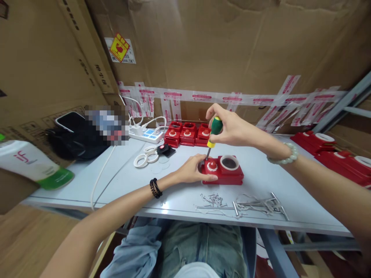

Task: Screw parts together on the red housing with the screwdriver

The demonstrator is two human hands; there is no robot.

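Observation:
A red box-shaped device (224,177) with a red knob and a white-ringed round window lies near the middle of the table. My left hand (193,169) grips its left end, thumb along the front and fingers behind. Above it, my right hand (228,125) is closed round the green and yellow handle of a screwdriver (216,125). The shaft points down, its tip at the device's back left corner. Whether a screw sits under the tip is too small to tell. In front of the device lies a small pile of silver screws (213,200).
Silver T-shaped metal rods (257,204) with string lie at the front edge. Similar red devices (188,133) stand at the back, with more red devices (342,154) at right. White rings (146,156), a power strip (147,133) and a white-green tube (33,164) are on the left.

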